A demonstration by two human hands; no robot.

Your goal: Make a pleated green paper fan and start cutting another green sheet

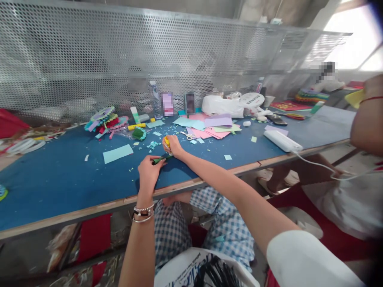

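Observation:
My left hand [149,171] is closed on a strip of dark green paper [160,160], held low over the blue tabletop near the front edge. Just beyond it, my right hand [174,146] wraps round a small yellow object [166,141], mostly covered by my fingers. Its lower end is at the far end of the green strip; I cannot tell whether they touch. Small teal paper bits [153,144] lie left of my right hand. Close by are a dark green ruffled paper piece [139,133] and white-handled scissors [189,136].
A light blue paper sheet [118,154] lies left of my hands. Colored paper sheets [220,120], glue sticks [137,126], a bottle [154,99] and a white plastic bag [223,106] stand toward the back. Right are a white power bank [283,141] with a cable and another person's arm [368,115].

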